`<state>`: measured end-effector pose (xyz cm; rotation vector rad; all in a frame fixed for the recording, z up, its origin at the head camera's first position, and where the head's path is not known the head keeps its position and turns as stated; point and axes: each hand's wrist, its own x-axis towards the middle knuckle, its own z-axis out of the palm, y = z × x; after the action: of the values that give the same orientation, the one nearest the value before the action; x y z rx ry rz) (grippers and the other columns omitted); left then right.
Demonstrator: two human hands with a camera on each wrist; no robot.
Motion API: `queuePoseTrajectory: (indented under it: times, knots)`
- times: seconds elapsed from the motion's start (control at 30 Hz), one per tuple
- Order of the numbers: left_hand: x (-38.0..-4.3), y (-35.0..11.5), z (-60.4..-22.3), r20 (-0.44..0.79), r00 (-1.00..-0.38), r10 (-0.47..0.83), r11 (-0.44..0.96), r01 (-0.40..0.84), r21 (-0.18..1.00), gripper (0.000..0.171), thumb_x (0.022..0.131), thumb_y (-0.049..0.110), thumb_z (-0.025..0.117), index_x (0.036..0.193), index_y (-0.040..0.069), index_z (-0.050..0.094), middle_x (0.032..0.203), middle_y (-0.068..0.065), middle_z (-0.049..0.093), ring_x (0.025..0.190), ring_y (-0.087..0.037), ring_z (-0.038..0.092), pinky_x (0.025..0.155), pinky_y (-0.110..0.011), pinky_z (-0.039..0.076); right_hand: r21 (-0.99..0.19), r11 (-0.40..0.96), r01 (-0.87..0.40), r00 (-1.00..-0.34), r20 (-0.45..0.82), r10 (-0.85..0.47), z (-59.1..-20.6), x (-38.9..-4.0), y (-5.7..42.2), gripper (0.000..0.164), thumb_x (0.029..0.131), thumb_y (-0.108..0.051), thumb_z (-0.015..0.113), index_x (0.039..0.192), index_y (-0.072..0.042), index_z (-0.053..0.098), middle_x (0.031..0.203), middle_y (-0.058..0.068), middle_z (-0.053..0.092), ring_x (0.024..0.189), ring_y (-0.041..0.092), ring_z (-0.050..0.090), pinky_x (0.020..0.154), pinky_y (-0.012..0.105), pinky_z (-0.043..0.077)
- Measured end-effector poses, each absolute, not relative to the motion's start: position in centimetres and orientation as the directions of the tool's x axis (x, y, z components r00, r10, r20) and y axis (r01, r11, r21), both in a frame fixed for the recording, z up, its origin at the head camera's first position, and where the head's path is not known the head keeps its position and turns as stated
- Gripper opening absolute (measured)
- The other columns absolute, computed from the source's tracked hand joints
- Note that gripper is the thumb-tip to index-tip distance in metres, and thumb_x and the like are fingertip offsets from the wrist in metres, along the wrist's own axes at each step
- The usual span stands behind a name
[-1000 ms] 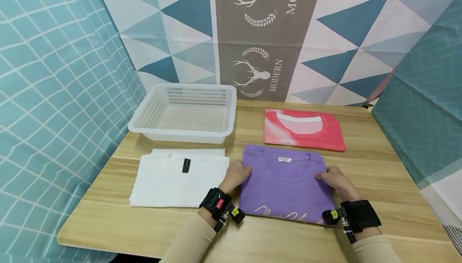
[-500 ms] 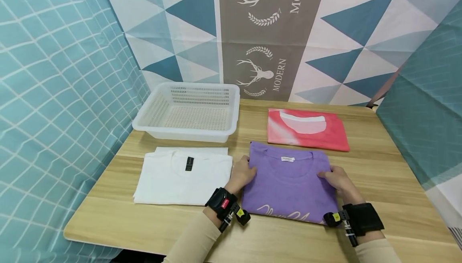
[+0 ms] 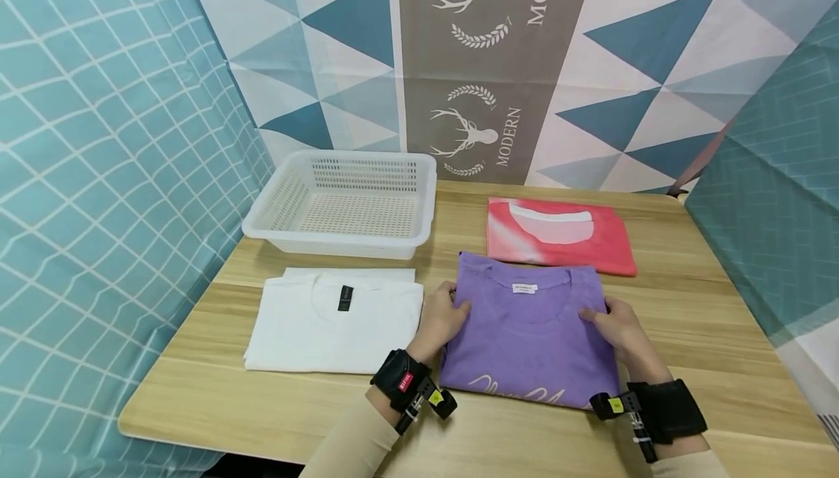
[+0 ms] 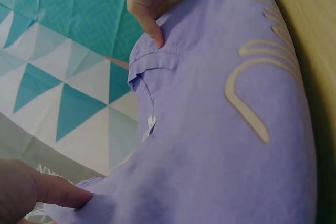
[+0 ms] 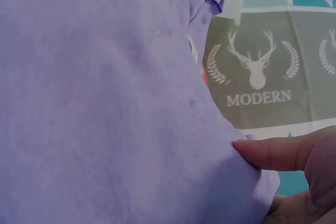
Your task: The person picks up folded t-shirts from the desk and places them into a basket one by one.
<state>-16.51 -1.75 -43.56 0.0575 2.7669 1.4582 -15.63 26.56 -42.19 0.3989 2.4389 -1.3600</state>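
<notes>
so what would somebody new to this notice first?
Likely the folded purple fabric shirt right of centre, pinched at both sides by the left hand and right hand. Next, the folded white fabric shirt to its left and the rectangular white plastic basket behind that.

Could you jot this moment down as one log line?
left hand: pinches purple shirt | right hand: pinches purple shirt | white shirt: folded, on table | basket: behind white shirt
</notes>
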Motion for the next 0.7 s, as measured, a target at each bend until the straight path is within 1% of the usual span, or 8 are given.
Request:
queuePoseTrajectory:
  times: [0.07,0.2,0.33,0.47,0.57,0.7]
  knots:
    - [-16.3,-1.7,-43.4,0.013,-0.999,0.047,0.55,0.037,0.834,0.034,0.085,0.008,0.066,0.115,-0.008,0.059,0.097,-0.021,0.07,0.083,-0.026,0.066,0.067,-0.03,0.053,-0.774,0.516,0.367,-0.922,-0.376,0.092,-41.9,-15.3,26.5,0.063,0.096,-0.015,0.045,0.143,0.02,0.02,0.145,0.042,0.028,0.132,0.051,0.035,0.11,0.061,0.032]
    - [-15.7,-1.7,-42.8,0.031,-0.998,0.053,0.531,0.054,0.845,0.033,0.086,0.007,0.065,0.115,-0.007,0.059,0.1,-0.021,0.069,0.085,-0.026,0.066,0.069,-0.031,0.054,-0.787,0.513,0.343,-0.933,-0.348,0.09,-41.2,-14.7,26.4,0.062,0.098,-0.015,0.045,0.142,0.021,0.021,0.144,0.042,0.031,0.129,0.049,0.038,0.109,0.06,0.034]
    - [-15.1,-1.6,-42.2,0.057,-0.997,0.06,0.523,0.08,0.849,0.032,0.086,0.007,0.066,0.114,-0.006,0.06,0.098,-0.02,0.07,0.078,-0.022,0.064,0.065,-0.027,0.051,-0.794,0.508,0.335,-0.936,-0.342,0.084,-40.4,-14.1,26.3,0.062,0.098,-0.015,0.045,0.143,0.02,0.02,0.144,0.041,0.03,0.129,0.049,0.038,0.109,0.06,0.033]
    - [-14.7,-1.6,-41.6,0.092,-0.993,0.067,0.52,0.114,0.847,0.031,0.085,0.007,0.067,0.112,-0.006,0.06,0.095,-0.019,0.069,0.076,-0.019,0.061,0.063,-0.024,0.049,-0.792,0.532,0.299,-0.95,-0.301,0.084,-39.7,-13.5,26.2,0.059,0.098,-0.014,0.047,0.142,0.019,0.025,0.142,0.04,0.035,0.126,0.046,0.042,0.106,0.055,0.037]
    - [-14.4,-1.7,-41.2,0.096,-0.992,0.076,0.5,0.121,0.857,0.031,0.085,0.006,0.067,0.113,-0.006,0.06,0.096,-0.019,0.069,0.08,-0.019,0.061,0.064,-0.022,0.048,-0.792,0.542,0.28,-0.956,-0.282,0.082,-39.3,-13.1,26.2,0.058,0.098,-0.014,0.048,0.141,0.018,0.026,0.141,0.039,0.036,0.124,0.044,0.043,0.103,0.051,0.038]
    - [-14.2,-1.7,-40.7,0.097,-0.991,0.094,0.441,0.129,0.888,0.029,0.086,0.004,0.066,0.112,-0.007,0.059,0.097,-0.02,0.067,0.083,-0.021,0.062,0.066,-0.021,0.048,-0.796,0.541,0.273,-0.958,-0.276,0.077,-38.8,-12.7,26.3,0.059,0.099,-0.014,0.048,0.143,0.018,0.024,0.142,0.038,0.036,0.124,0.043,0.043,0.101,0.049,0.04]
